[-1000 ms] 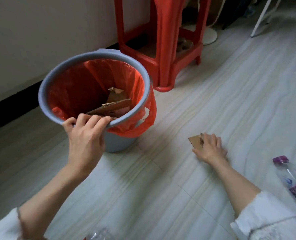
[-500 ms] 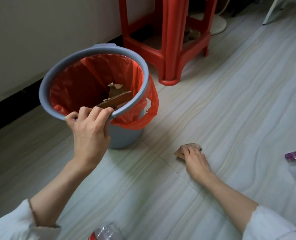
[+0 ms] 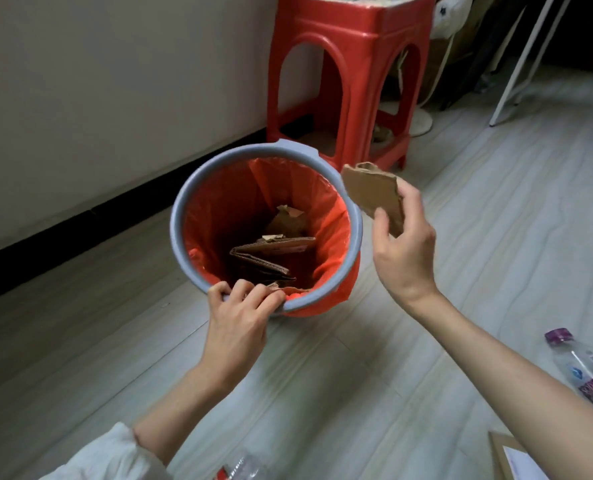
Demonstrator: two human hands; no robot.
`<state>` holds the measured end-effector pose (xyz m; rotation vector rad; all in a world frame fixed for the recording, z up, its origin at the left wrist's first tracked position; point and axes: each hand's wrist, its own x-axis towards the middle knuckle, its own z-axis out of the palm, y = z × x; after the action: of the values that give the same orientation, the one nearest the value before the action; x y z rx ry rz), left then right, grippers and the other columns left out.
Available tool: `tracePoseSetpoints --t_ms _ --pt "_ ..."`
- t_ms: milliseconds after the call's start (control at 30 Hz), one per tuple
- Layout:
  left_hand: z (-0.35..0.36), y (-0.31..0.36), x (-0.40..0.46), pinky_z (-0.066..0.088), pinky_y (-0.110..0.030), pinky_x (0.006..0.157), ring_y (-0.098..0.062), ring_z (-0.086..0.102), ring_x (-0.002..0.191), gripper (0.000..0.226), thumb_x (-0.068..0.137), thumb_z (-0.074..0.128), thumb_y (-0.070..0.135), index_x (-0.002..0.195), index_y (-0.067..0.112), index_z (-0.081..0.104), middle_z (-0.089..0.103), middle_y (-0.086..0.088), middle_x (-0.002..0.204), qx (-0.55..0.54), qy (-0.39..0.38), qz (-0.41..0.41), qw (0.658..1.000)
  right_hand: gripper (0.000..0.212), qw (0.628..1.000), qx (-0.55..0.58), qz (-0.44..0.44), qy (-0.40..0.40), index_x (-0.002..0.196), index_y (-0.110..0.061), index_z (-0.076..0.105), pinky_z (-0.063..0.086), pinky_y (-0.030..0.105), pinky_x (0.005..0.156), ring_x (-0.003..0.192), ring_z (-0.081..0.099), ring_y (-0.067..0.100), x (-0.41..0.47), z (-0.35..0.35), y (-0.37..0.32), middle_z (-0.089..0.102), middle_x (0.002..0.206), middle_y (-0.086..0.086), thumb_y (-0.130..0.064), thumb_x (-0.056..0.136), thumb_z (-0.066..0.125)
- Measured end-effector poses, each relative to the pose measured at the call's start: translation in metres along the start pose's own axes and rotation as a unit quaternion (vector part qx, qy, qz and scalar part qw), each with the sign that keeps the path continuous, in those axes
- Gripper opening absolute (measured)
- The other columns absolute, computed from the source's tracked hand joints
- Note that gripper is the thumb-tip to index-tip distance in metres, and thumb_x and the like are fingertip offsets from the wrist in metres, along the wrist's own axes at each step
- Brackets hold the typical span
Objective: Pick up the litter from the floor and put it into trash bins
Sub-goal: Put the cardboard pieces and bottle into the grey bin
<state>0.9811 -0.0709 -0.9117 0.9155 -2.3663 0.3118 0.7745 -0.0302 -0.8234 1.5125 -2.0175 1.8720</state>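
Observation:
A grey trash bin lined with a red bag stands on the floor and holds several brown cardboard pieces. My left hand grips the bin's near rim, fingers curled over the edge. My right hand is raised just right of the bin's rim and pinches a torn cardboard scrap between thumb and fingers. The scrap's free end reaches over the bin's right edge.
A red plastic stool stands behind the bin by the wall. A plastic bottle with a purple cap lies on the floor at the right. Another bottle shows at the bottom edge, and a cardboard sheet at the bottom right.
My right hand lifted the cardboard scrap off the floor and carried it up to the bin's right rim. My left hand kept its grip on the rim.

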Motion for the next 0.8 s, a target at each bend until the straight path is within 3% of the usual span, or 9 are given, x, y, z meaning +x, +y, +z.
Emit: tracePoseSetpoints --t_ms 133,200,300,400,467,567,700,800 --pt "-0.009 0.001 -0.014 0.027 -0.034 0.073 -0.016 0.043 0.08 0.027 0.076 0.051 0.014 0.097 0.029 0.053 0.061 0.012 0.083 -0.023 -0.02 -0.012 0.999 0.046 0.96 -0.096 -0.128 -0.231 0.128 -0.013 0.055 0.043 0.022 0.095 0.111 0.058 0.014 -0.004 0.041 -0.016 0.063 0.125 0.002 -0.003 0.085 0.044" --pt "-0.013 0.0 -0.018 0.026 -0.034 0.073 -0.016 0.042 0.08 0.026 0.077 0.046 0.014 0.095 0.029 0.055 0.061 0.012 0.082 -0.031 -0.03 -0.021 0.999 0.05 0.941 -0.16 -0.142 -0.261 0.13 -0.018 0.056 0.048 0.036 0.095 0.116 0.058 0.022 -0.002 0.063 -0.008 0.062 0.127 0.003 -0.003 0.084 0.041" --pt "-0.017 -0.002 -0.028 0.025 -0.034 0.074 -0.015 0.041 0.081 0.028 0.076 0.043 0.014 0.094 0.03 0.056 0.061 0.014 0.083 -0.038 -0.047 -0.03 0.998 0.054 0.915 -0.243 -0.162 -0.277 0.133 -0.019 0.052 0.047 0.038 0.089 0.113 0.059 0.03 0.009 0.092 -0.002 0.061 0.127 0.007 0.004 0.084 0.045" --pt "-0.018 -0.002 -0.041 0.026 -0.033 0.077 -0.013 0.041 0.082 0.027 0.076 0.042 0.014 0.094 0.03 0.056 0.059 0.014 0.081 -0.048 -0.055 -0.022 0.997 0.061 0.844 -0.345 -0.184 -0.368 0.144 -0.02 0.036 0.045 0.04 0.087 0.112 0.056 0.032 0.016 0.116 0.003 0.052 0.134 0.005 0.0 0.087 0.047" --pt "-0.019 -0.004 -0.047 0.027 -0.033 0.078 -0.012 0.041 0.083 0.027 0.078 0.041 0.014 0.094 0.029 0.056 0.057 0.014 0.079 -0.05 -0.06 -0.007 0.997 0.058 0.794 -0.403 -0.162 -0.426 0.143 -0.02 0.033 0.045 0.04 0.088 0.115 0.054 0.032 0.011 0.129 0.007 0.051 0.134 0.008 -0.008 0.089 0.049" --pt "-0.02 -0.006 -0.05 0.027 -0.033 0.078 -0.013 0.042 0.083 0.029 0.078 0.04 0.012 0.093 0.028 0.058 0.055 0.013 0.077 -0.041 -0.063 0.017 0.997 0.044 0.744 -0.431 -0.077 -0.505 0.135 -0.016 0.045 0.044 0.038 0.093 0.119 0.053 0.034 -0.005 0.142 0.016 0.054 0.131 0.016 -0.012 0.092 0.045" --pt "-0.02 -0.007 -0.05 0.027 -0.032 0.078 -0.013 0.042 0.081 0.029 0.078 0.039 0.011 0.091 0.027 0.059 0.055 0.012 0.075 -0.03 -0.055 0.039 0.997 0.039 0.734 -0.403 0.047 -0.545 0.132 -0.007 0.041 0.039 0.039 0.099 0.123 0.048 0.038 -0.012 0.146 0.032 0.05 0.133 0.025 -0.017 0.095 0.039" --pt "-0.017 -0.01 -0.049 0.027 -0.033 0.078 -0.014 0.042 0.081 0.03 0.076 0.04 0.009 0.092 0.026 0.058 0.055 0.011 0.075 -0.028 -0.048 0.041 0.998 0.042 0.747 -0.392 0.053 -0.534 0.132 -0.004 0.037 0.032 0.04 0.105 0.127 0.044 0.038 -0.01 0.142 0.036 0.046 0.136 0.027 -0.029 0.099 0.033"
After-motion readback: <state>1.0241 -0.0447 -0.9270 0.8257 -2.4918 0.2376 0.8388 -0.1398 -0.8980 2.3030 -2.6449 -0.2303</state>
